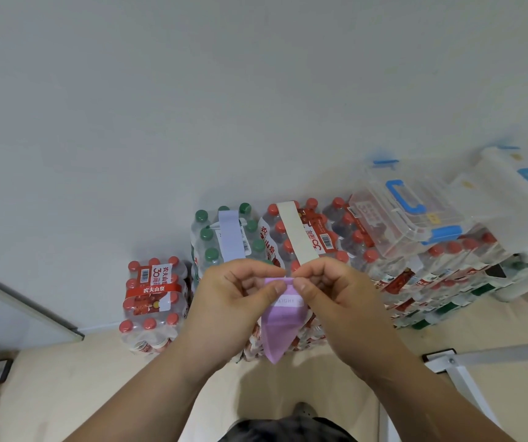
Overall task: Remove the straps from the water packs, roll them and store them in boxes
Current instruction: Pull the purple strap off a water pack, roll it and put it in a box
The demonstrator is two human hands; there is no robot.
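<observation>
A purple strap (280, 327) hangs folded between my two hands in front of the water packs. My left hand (234, 298) pinches its top edge with thumb and fingers, and my right hand (329, 291) pinches the same edge just to the right. Behind them a pale lavender strap (231, 237) lies over a green-capped pack (211, 247), and a beige strap (297, 234) lies over a red-capped pack (280, 231). A clear plastic box with blue latches (412, 215) rests on the packs to the right.
A lower stack of red-capped packs (152, 301) stands at the left against the white wall. More stacked packs (431, 282) stretch right under a second clear box (511, 193). A white metal frame leg (466, 378) stands at the lower right, my shoe (302, 409) below.
</observation>
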